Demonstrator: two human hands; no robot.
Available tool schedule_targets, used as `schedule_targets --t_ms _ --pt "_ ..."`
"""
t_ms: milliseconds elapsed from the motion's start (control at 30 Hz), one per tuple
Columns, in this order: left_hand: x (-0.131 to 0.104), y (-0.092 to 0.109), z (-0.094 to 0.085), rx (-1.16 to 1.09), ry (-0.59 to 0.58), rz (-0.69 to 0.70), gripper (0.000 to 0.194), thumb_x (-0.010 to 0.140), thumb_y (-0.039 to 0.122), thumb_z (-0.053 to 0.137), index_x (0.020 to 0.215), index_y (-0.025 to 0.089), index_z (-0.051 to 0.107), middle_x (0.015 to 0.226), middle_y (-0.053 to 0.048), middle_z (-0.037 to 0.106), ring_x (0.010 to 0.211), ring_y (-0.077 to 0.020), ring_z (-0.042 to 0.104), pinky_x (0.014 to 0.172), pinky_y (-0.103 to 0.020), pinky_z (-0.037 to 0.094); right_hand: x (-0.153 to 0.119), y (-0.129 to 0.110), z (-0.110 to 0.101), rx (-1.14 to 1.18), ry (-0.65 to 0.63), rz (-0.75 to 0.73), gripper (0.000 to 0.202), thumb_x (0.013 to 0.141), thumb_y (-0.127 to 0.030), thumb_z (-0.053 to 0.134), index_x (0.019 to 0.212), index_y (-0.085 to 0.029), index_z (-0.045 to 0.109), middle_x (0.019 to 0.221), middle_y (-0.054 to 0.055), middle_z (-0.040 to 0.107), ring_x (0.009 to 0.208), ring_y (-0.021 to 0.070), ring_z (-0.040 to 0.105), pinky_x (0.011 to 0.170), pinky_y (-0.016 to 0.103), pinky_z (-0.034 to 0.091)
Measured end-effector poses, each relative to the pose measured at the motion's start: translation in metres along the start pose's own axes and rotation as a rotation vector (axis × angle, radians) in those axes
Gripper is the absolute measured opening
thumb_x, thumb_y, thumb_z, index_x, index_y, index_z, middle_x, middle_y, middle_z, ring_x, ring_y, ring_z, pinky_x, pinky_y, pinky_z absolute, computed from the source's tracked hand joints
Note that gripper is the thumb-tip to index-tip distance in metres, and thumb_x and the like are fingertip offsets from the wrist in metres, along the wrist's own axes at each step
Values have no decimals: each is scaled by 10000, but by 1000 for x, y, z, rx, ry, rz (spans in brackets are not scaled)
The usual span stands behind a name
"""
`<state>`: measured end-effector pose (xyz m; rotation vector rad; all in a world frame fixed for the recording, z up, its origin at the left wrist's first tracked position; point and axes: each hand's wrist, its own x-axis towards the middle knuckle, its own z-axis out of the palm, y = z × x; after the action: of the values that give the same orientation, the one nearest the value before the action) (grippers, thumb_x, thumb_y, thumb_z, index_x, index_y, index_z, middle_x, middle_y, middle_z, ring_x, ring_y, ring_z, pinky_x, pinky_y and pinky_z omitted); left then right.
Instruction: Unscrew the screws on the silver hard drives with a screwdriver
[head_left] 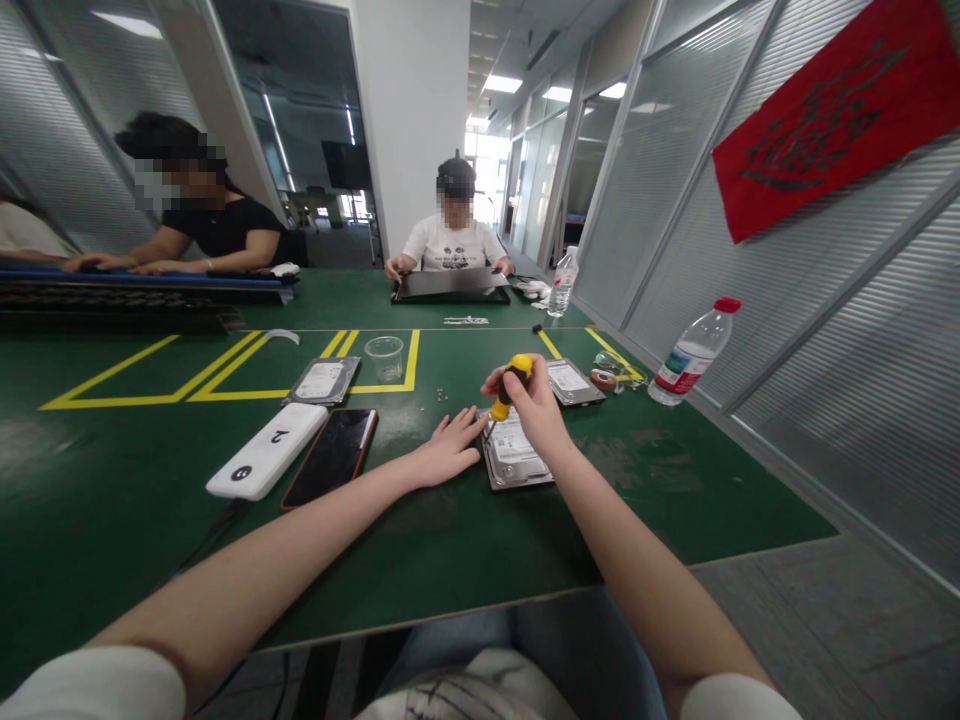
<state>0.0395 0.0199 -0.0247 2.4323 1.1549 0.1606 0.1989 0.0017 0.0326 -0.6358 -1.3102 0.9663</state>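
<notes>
My right hand (536, 405) is closed round a yellow and black screwdriver (511, 388), which is tilted with its tip down at the left edge of a hard drive (514, 455). That drive lies label up on the green table, partly hidden by the hand. My left hand (448, 450) rests palm down with fingers spread, its fingertips at the drive's left edge, and holds nothing. Several tiny screws (441, 396) lie on the table just beyond my left hand.
Left of my hands lie a phone (331, 458), a white power bank (266, 452), another hard drive (322, 380) and a clear cup (385, 360). To the right are a third drive (574, 382), tape (603, 380) and a bottle (694, 352). People sit across the table.
</notes>
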Motion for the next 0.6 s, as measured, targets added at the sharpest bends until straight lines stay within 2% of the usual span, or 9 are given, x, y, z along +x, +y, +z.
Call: schedule_targets --t_ms 133,267,467,600 --pt "0 0 4 14 20 10 716 913 374 463 1541 167 188 1602 -148 35 1479 -298 16 1169 -540 73 1 0 -2 10 6 10 346 808 -477 640 926 -254 404 736 -60 620 643 105 627 655 274 525" --pt "0 -3 7 28 42 34 742 913 452 483 1541 193 185 1605 -140 43 1479 -303 18 1169 -545 79 0 -2 -1 20 -24 8 344 812 -474 636 925 -254 397 723 -69 612 630 96 615 630 262 515" --pt "-1 -1 7 44 33 16 700 940 412 451 1544 184 182 1603 -147 30 1481 -283 7 1172 -532 60 -1 -2 0 11 -36 7 350 811 -487 632 923 -255 394 712 -70 604 619 100 603 621 264 508" --pt "1 -2 7 -4 34 1 606 980 380 357 1536 184 214 1603 -131 44 1482 -265 12 1169 -535 48 -1 -3 0 15 -31 5 345 810 -492 632 939 -254 419 721 -61 601 629 103 600 624 262 501"
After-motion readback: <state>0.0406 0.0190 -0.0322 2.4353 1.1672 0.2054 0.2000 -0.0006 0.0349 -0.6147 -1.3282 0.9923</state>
